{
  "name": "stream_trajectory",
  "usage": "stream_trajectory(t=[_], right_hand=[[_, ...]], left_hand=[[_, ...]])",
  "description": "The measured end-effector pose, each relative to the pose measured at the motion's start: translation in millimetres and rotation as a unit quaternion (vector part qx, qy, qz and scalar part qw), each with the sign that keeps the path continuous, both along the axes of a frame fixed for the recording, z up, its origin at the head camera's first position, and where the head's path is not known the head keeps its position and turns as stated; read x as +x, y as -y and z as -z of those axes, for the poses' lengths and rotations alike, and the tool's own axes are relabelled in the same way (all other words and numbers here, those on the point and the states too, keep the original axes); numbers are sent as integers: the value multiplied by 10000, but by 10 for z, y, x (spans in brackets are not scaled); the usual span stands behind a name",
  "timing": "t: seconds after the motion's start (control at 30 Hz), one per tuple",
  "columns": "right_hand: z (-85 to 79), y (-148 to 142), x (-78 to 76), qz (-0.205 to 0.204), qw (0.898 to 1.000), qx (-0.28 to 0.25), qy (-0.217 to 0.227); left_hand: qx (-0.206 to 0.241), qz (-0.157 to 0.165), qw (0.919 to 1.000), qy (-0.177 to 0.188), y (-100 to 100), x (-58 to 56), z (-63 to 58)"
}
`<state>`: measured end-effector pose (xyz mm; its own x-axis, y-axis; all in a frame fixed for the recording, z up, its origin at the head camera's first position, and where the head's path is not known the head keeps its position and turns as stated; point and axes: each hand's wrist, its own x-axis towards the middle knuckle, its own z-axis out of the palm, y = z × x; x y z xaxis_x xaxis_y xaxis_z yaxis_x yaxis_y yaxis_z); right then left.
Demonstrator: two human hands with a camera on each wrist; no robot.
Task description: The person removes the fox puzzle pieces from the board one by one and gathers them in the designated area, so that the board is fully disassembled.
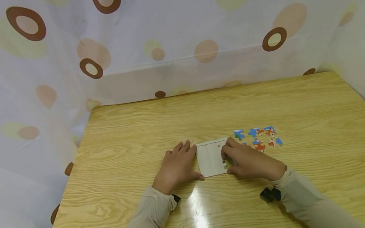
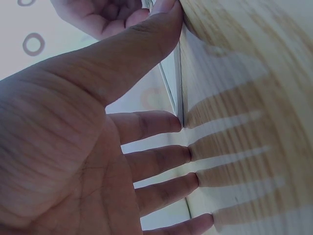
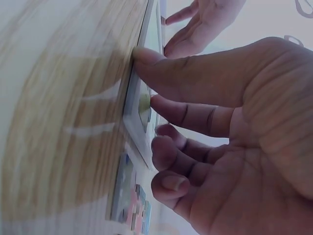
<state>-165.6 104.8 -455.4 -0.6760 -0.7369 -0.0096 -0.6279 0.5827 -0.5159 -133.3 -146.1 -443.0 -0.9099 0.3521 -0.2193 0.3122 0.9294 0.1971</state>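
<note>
A white square puzzle tray (image 1: 210,160) lies flat on the wooden table. My left hand (image 1: 178,167) is at its left side with fingers spread, the thumb at the near left corner and the index fingertip at the left edge. Over the tray's right side is my right hand (image 1: 247,159), its fingers curled. Between its thumb and index finger is a puzzle piece (image 3: 145,108) in the tray's near right corner. The index fingertip touches that piece, while the thumb (image 3: 151,56) rests on the tray's near edge. The right hand hides part of the tray.
Several loose puzzle pieces (image 1: 270,132) with blue and orange-red pictures lie right of the tray, some partly behind the right hand. A patterned curtain (image 1: 177,69) hangs behind the wooden table (image 1: 156,121). Dark wrist-worn devices (image 1: 270,194) show below the right wrist.
</note>
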Motion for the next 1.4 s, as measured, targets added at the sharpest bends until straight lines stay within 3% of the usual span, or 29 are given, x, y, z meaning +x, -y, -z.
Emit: stream_trajectory(t=[0.27, 0.57, 1.03, 1.4], right_hand=[[7, 10, 17, 51, 9998, -52, -158], [-14, 5, 9, 56, 10000, 38, 55], [15, -18, -47, -300, 9983, -461, -210], [-20, -117, -121, -257, 9964, -807, 27]], left_hand=[[35, -4, 10000, -7, 0, 5, -12], [21, -22, 10000, 36, -4, -1, -8], [-39, 9, 10000, -22, -7, -4, -13], [-65, 56, 9999, -81, 2, 6, -5]])
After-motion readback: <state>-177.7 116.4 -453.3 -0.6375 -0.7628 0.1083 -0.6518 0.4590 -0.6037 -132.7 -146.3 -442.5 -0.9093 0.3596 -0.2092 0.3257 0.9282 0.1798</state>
